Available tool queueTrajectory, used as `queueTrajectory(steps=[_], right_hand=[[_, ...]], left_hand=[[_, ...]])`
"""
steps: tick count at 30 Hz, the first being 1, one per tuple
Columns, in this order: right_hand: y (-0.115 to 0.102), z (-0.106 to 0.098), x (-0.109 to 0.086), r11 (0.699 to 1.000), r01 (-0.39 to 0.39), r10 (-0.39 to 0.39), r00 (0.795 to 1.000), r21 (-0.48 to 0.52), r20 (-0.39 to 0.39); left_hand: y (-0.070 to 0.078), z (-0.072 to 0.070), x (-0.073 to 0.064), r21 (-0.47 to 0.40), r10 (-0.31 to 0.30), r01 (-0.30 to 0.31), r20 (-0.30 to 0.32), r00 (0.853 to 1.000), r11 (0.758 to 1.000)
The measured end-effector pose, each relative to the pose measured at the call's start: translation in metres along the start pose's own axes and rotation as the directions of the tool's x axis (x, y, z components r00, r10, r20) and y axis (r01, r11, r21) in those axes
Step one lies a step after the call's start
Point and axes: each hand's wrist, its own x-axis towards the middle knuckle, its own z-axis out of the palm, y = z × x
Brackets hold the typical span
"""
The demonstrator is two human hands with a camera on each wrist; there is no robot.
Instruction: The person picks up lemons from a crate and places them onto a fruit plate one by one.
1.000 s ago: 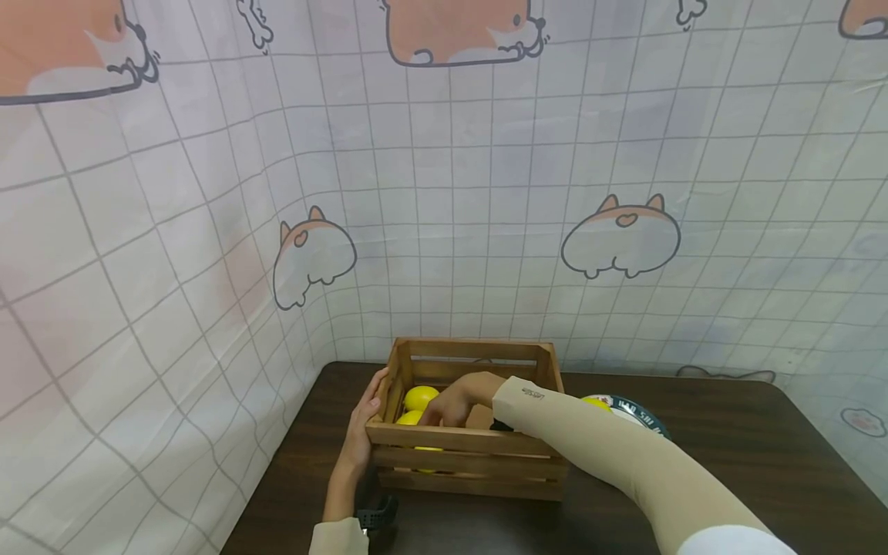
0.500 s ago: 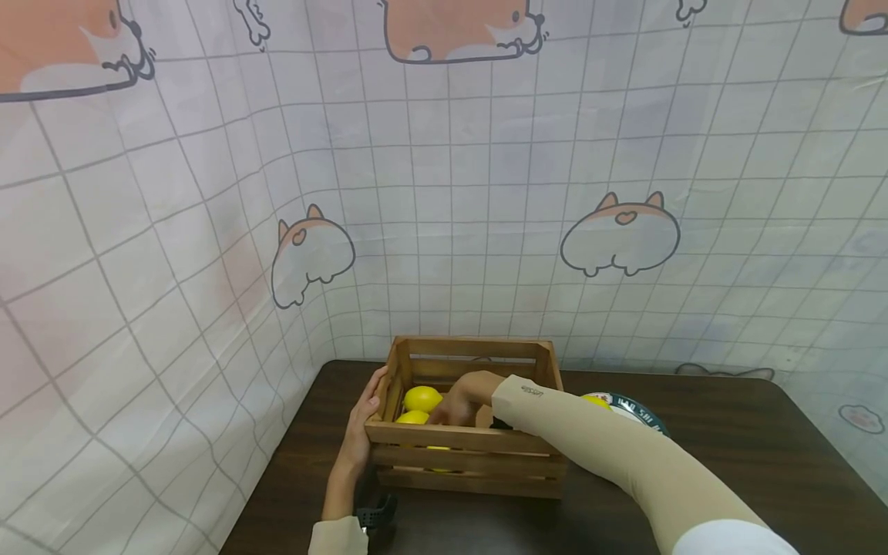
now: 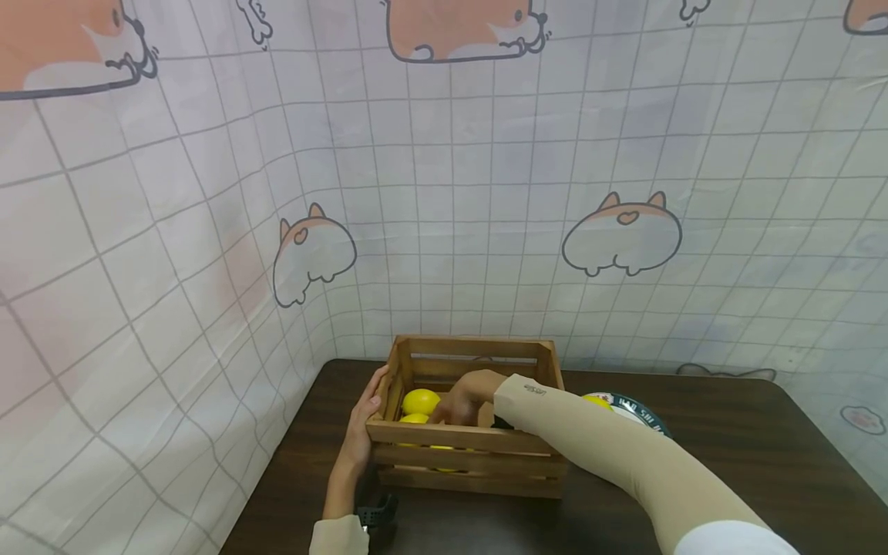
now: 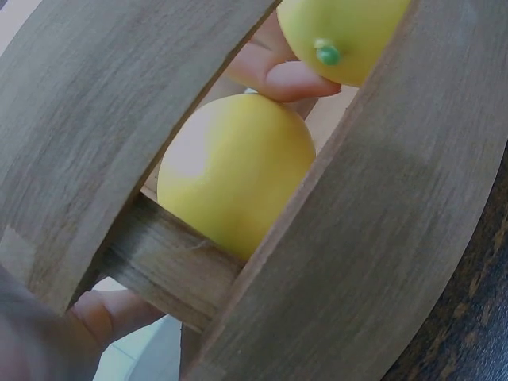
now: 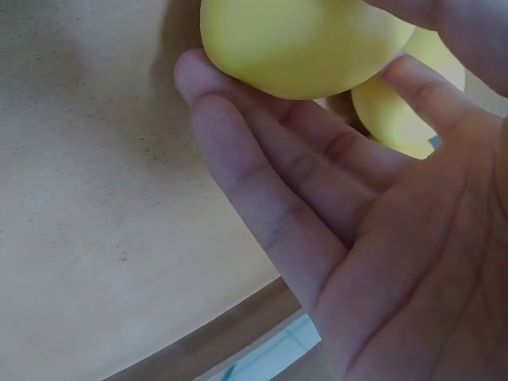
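Note:
In the head view, a slatted wooden crate (image 3: 465,441) stands on the dark table. My left hand (image 3: 359,432) holds its left end, the thumb near the top rim. My right hand (image 3: 463,402) reaches down inside, palm and fingers showing in the right wrist view. Fingers and thumb there grip a yellow lemon (image 5: 302,48), with another lemon (image 5: 397,115) behind. Two lemons show at the crate's left, a rear one (image 3: 419,401) and a nearer one (image 3: 415,418). Through the slats, the left wrist view shows a lemon (image 4: 238,171) below one with a green tip (image 4: 349,32).
Right of the crate lies a round plate (image 3: 641,415) with a dark green lettered rim, partly behind my right sleeve (image 3: 597,439). A yellow item (image 3: 597,401) shows on it. A patterned cloth (image 3: 486,193) hangs behind the table (image 3: 735,439).
My right hand has shifted slightly to the right inside the crate. The yellow seen through the front slats has moved right with it. My left hand stays on the crate's end.

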Motion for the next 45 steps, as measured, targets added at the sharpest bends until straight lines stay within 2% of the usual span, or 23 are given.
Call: queueTrajectory(steps=[3, 13, 21, 24, 28, 31, 40, 45], right_hand=[[-0.001, -0.001, -0.002, 0.998, 0.010, -0.010, 1.000, 0.064, -0.004], [-0.003, -0.007, -0.007, 0.995, 0.072, -0.072, 0.997, 0.071, -0.005], [-0.006, -0.011, -0.015, 0.986, 0.161, -0.157, 0.985, 0.054, -0.074], [-0.006, -0.014, -0.020, 0.975, 0.223, -0.223, 0.967, -0.018, -0.123], [-0.007, -0.017, -0.029, 0.958, 0.282, -0.286, 0.941, -0.049, -0.178], [-0.007, -0.019, -0.034, 0.948, 0.317, -0.313, 0.929, -0.012, -0.196], [-0.004, -0.018, -0.051, 0.923, 0.385, -0.369, 0.886, 0.000, -0.281], [-0.002, -0.017, -0.062, 0.898, 0.440, -0.426, 0.848, -0.029, -0.314]], left_hand=[[0.000, 0.000, 0.000, -0.002, -0.002, 0.002, 0.005, 1.000, 1.000], [-0.001, 0.000, 0.002, -0.002, -0.016, 0.016, 0.002, 1.000, 1.000], [-0.001, 0.000, 0.001, 0.013, -0.017, 0.017, 0.001, 1.000, 1.000], [-0.001, 0.000, 0.001, 0.016, -0.019, 0.019, 0.000, 1.000, 1.000], [0.001, 0.000, 0.001, 0.007, -0.018, 0.018, -0.002, 1.000, 1.000], [0.000, 0.000, 0.002, -0.003, -0.021, 0.021, -0.006, 1.000, 1.000], [-0.001, -0.001, 0.001, 0.006, -0.007, 0.007, 0.015, 1.000, 1.000], [-0.002, -0.002, 0.002, 0.011, 0.002, -0.002, 0.014, 1.000, 1.000]])
